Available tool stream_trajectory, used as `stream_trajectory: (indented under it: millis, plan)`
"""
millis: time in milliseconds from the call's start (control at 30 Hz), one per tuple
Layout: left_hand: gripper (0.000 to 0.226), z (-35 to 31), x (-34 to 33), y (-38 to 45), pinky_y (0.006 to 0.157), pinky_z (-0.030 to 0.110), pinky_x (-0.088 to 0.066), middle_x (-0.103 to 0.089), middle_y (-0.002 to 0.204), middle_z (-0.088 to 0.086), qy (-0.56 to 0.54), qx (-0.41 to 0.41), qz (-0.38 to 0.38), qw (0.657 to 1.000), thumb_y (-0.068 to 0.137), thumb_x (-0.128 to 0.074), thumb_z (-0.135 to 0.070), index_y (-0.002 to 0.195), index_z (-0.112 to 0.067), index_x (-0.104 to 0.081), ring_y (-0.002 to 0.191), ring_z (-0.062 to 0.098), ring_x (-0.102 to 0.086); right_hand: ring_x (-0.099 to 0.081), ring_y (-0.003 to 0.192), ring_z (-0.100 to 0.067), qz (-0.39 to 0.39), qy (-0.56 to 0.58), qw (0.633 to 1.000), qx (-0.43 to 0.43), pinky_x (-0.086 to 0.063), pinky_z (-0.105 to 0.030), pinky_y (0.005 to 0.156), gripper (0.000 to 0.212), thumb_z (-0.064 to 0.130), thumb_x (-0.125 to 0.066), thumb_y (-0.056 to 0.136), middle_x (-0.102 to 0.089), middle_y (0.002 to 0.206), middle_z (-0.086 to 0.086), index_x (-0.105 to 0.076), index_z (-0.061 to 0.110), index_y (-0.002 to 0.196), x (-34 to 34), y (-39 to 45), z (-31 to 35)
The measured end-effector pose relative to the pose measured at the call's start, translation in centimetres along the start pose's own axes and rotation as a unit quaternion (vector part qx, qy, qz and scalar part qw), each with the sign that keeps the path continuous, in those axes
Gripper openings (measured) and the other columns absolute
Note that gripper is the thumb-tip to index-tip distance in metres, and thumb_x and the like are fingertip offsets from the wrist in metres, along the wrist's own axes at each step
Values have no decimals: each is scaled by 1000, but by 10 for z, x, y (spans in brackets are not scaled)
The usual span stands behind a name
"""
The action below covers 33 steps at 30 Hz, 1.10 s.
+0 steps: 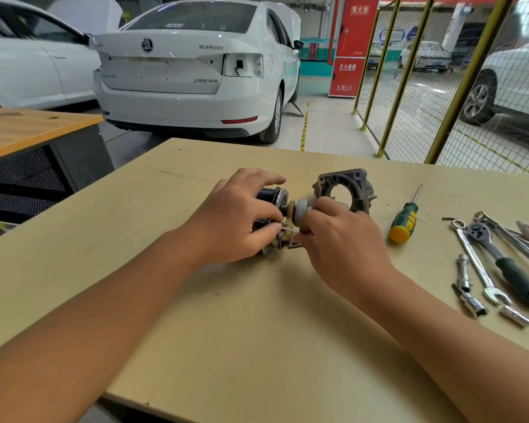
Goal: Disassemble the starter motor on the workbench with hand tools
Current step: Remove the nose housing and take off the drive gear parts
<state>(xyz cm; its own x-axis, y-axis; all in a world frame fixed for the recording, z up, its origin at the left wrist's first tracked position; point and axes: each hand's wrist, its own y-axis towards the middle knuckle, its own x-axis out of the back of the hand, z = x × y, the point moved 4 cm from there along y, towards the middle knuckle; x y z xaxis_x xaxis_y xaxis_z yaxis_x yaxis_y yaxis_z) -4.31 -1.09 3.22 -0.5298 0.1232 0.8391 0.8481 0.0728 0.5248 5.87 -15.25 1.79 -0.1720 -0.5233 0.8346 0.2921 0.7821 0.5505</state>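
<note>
The starter motor lies on the tan workbench, partly taken apart, with a black body, a brass-coloured fork and a grey pinion showing. My left hand grips the motor body from the left, its fingertips at a thin metal pin near the fork. My right hand holds the pinion end, with thumb and fingers pinching at the same small parts. Behind my right hand stands the removed grey end housing. Much of the motor is hidden by both hands.
A green and yellow screwdriver lies right of the hands. Farther right are a ratchet, a combination spanner, sockets and an extension bar. A white car is parked beyond the bench, and a yellow mesh fence stands at the right.
</note>
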Motion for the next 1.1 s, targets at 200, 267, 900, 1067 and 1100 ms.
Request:
stream_trajectory:
  millis: [200,267,900,1067,1100]
  plan:
    - [18,-6,0,-1,93,55,-47,-57,146,7,40,-33,2,999,86,-65,-26,92,-20,-81,137,30,-47,-52,70,-32,-5,84,996,10,-47,-40,58,18,22,-62,97,-50,90,-9,-63,4,95,-2,1,1]
    - [18,-5,0,0,93,56,-47,-58,145,8,31,-33,1,999,86,-66,-24,92,-18,-81,137,31,-48,-47,65,-30,-19,92,995,16,-40,-36,55,20,18,-58,98,-46,86,-9,-65,1,90,-1,1,0]
    - [30,18,4,-4,111,61,-36,-48,153,-5,-73,19,18,997,79,-73,-48,106,-37,-80,144,21,-38,-56,67,-33,3,30,1000,7,-48,-38,51,16,25,-68,92,-54,92,-3,-63,12,98,-2,1,-1]
    - [37,14,1,-4,110,61,-35,-43,157,-10,-41,22,59,997,73,-76,-51,109,-42,-77,147,16,-33,-45,63,-31,-23,99,995,23,-40,-37,54,20,17,-56,98,-42,85,-8,-63,2,88,-4,0,1]
    - [38,14,2,-4,110,61,-34,-42,157,-10,-41,23,61,997,72,-76,-50,109,-41,-77,147,16,-33,-44,62,-30,-26,101,994,21,-38,-35,54,21,17,-55,99,-42,86,-7,-63,1,87,-3,0,0]
